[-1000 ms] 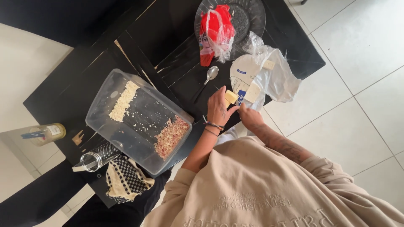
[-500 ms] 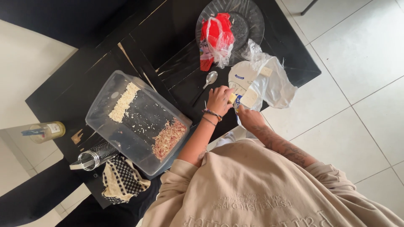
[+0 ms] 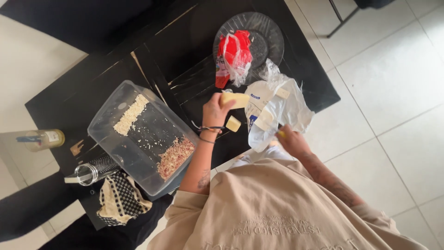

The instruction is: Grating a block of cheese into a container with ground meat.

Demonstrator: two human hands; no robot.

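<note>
**Cheese block in the left hand, over the black desk**

Big black desk [image 3: 115, 78] takes up most of the view, pale floor tiles on the right. On it, left side, a clear plastic tub [image 3: 138, 134] w/ a strip of pale gratings at one end and a pinkish pile at the other. Top center there's a clear glass plate [image 3: 273, 32] w/ a red bag [image 3: 233, 53] on it. Below that a crumpled white wrapper [image 3: 277, 111]. Metal grater [image 3: 92, 170] lies on its side just beside the tub, checkered cloth [image 3: 119, 200] near it.

Left hand [image 3: 213, 110]: fingers clamped on a pale cheese block [image 3: 236, 100], held above the desk just beside the wrapper. Smaller cheese piece [image 3: 233, 123] sits on the desk right below. Right hand [image 3: 291, 141] is at the wrapper's lower edge, something small & yellow at the fingertips, can't tell if it's gripped.
</note>
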